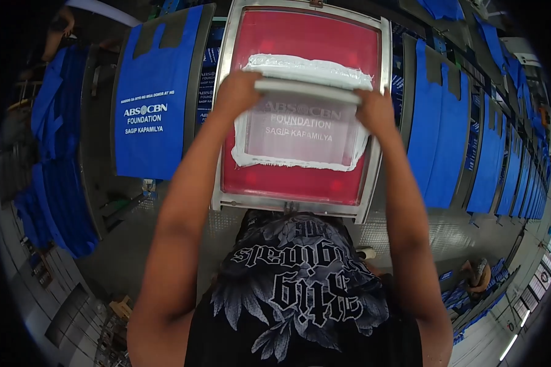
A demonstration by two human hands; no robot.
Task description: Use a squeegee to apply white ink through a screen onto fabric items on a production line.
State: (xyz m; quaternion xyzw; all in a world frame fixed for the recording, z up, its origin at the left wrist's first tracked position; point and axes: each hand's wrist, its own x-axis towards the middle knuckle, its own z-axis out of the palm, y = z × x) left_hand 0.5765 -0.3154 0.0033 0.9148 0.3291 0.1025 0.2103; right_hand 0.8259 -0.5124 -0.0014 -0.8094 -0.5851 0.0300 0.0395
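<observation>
Reaching up from the lower edge, both bare forearms rise past a black printed shirt [300,293]. At centre frame lies a metal-framed printing screen with red mesh [300,174]. In its upper half, the left hand [237,90] and right hand [375,110] are each closed around an end of a long pale squeegee smeared with white ink [309,78], held across the screen. Left of the screen lies a blue fabric bag with white print [152,98]; more blue bags [438,134] run toward the right edge.
</observation>
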